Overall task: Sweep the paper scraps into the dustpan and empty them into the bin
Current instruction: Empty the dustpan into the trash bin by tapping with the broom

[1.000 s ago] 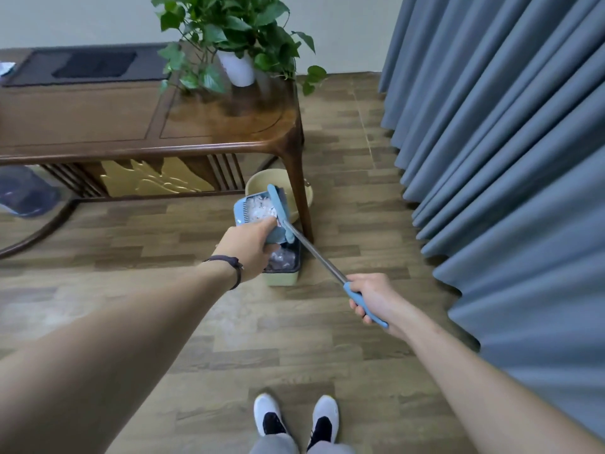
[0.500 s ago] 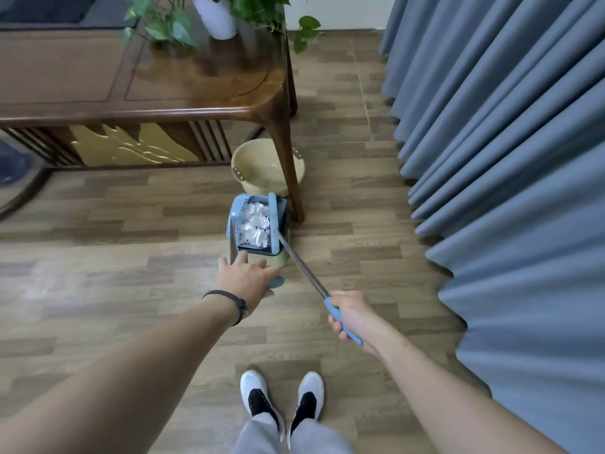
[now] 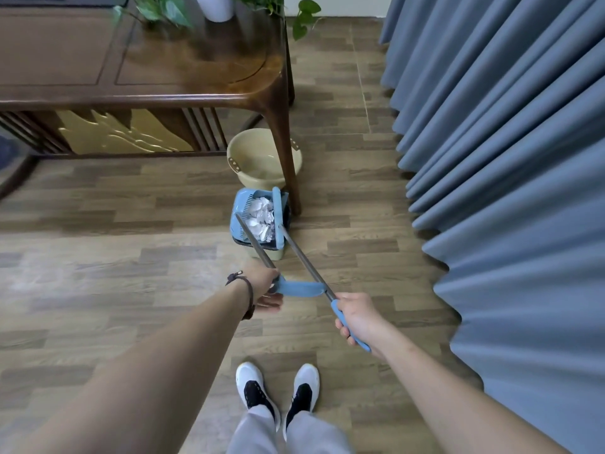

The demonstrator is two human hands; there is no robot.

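A blue dustpan (image 3: 240,213) sits tilted on top of a small green bin (image 3: 273,255) with a dark liner, beside the table leg. White crumpled paper scraps (image 3: 262,217) fill the space between the pan and the blue broom head (image 3: 277,204). I cannot tell whether they lie in the pan or in the bin. My left hand (image 3: 263,285) grips the blue end of the dustpan's long metal handle (image 3: 299,289). My right hand (image 3: 357,317) holds the blue grip of the broom handle (image 3: 304,260). The two rods cross in front of me.
A dark wooden table (image 3: 196,96) with a potted plant (image 3: 214,8) stands ahead, its front leg (image 3: 289,165) right next to the bin. A beige bucket (image 3: 237,152) stands under the table. Grey-blue curtains (image 3: 507,158) hang along the right. My white shoes (image 3: 278,385) are below.
My left hand let go of the dustpan's body and slid back to the blue end of its long handle. Both hands drew back from the bin, and the view tilted down.
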